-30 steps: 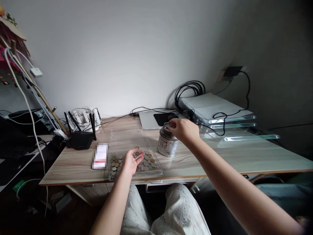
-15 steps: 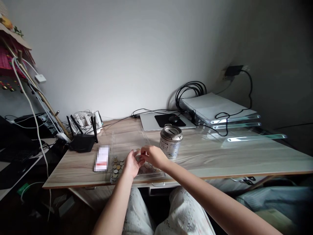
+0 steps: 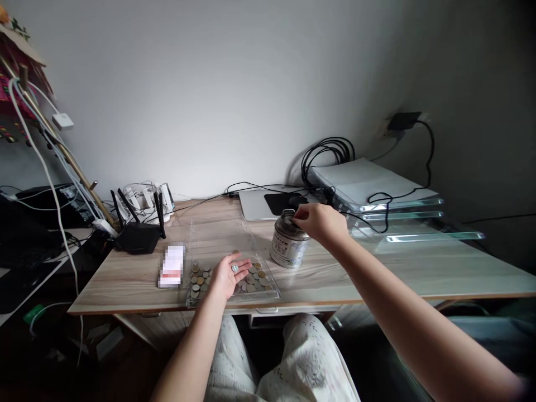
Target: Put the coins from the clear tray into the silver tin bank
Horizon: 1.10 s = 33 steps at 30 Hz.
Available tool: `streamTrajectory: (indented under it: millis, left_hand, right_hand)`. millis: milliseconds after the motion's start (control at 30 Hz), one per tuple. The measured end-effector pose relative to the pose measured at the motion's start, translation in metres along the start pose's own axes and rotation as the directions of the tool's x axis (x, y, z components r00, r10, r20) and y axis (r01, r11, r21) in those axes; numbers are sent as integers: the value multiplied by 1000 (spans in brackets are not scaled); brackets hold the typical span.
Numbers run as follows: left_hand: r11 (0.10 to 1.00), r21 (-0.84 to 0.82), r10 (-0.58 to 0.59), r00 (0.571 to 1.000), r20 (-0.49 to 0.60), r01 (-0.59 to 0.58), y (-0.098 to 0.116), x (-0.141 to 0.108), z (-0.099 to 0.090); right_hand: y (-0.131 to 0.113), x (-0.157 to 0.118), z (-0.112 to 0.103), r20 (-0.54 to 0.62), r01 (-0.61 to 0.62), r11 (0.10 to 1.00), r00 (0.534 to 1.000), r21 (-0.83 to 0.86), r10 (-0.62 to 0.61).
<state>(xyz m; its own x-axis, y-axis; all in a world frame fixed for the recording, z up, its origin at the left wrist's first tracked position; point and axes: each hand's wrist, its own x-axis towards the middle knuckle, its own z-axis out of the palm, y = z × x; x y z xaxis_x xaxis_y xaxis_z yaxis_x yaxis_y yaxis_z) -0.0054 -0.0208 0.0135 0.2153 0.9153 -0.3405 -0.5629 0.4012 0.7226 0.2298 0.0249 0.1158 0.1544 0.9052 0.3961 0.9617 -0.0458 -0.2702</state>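
Resting upright near the middle of the desk (image 3: 377, 268), the tin can (image 3: 288, 245) stands just behind the clear tray's (image 3: 218, 234) right end. Right hand (image 3: 320, 222) is at its top, fingers (image 3: 298, 219) pinched together over the lid; what they pinch is too small to tell. Left hand (image 3: 226, 274), nearer the front edge, lies palm up and spread over the tray, a coin (image 3: 235, 268) on it, loose coins (image 3: 199, 278) around. A router (image 3: 138, 234) stands toward the left rear, a laptop (image 3: 255, 204) behind the can. Nothing blocks the lid.
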Motion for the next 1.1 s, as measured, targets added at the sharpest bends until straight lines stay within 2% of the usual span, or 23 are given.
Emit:
streamTrajectory:
  millis: [100,167,233,300,367,400,500,633,667,700,733,767,833,867,900,967,1100]
  left_hand:
    - [999,-33,0,1000,10,0,0,-1,-1]
    - [998,-61,-6,1000,23,7,1,-2,-1]
    - [996,-85,-18,999,30,21,1,-2,0]
    - [994,-111,-17,1000,17,19,2,-2,1]
    - [992,-125,-12,1000,4,13,2,-2,1]
    - [992,-123,-15,1000,0,15,2,-2,2]
    - [994,-106,-34,999,15,35,1,0,1]
    - [992,-119,-41,998,50,47,0,0,-1]
    - [991,-119,-49,997,55,55,0,0,-1]
    - [991,-118,-55,997,60,62,0,0,0]
    - [991,-115,-55,996,63,63,1,-1,0]
    - [993,-107,-51,997,66,58,1,-2,1]
    - [997,-69,-33,997,73,38,2,-3,2]
    - [999,-43,-24,997,77,28,3,-3,2]
    - [1000,-15,-18,996,83,19,3,-3,3]
    - [999,33,-12,996,90,9,2,-3,4]
    - [995,99,13,998,60,-19,-2,-6,7]
  right_hand:
    - [-15,-15,-5,-136,84,996,987,21,-81]
    - [-32,-33,-3,-218,219,974,955,63,-201]
    - [-52,-55,8,-126,419,901,905,108,-406]
    - [-69,-78,27,89,612,769,769,186,-633]
    - [-82,-95,47,173,675,698,678,237,-714]
    - [-85,-100,56,183,686,686,662,244,-727]
    - [-88,-104,73,170,701,684,663,201,-729]
    - [-85,-97,73,215,758,649,624,68,-752]
    - [-82,-93,69,230,761,648,624,42,-747]
    - [-79,-87,61,227,742,670,650,19,-726]
    - [-75,-79,52,197,694,720,706,-2,-680]
    - [-68,-69,41,141,612,790,785,-23,-604]
    - [-53,-46,18,1,373,926,928,-55,-374]
    - [-44,-34,7,-42,245,965,967,-90,-249]
    - [-36,-23,-2,-23,159,979,986,-129,-164]
    - [-24,-6,-13,39,72,981,997,-178,-66]
    - [-18,3,-14,95,65,979,994,-196,-47]
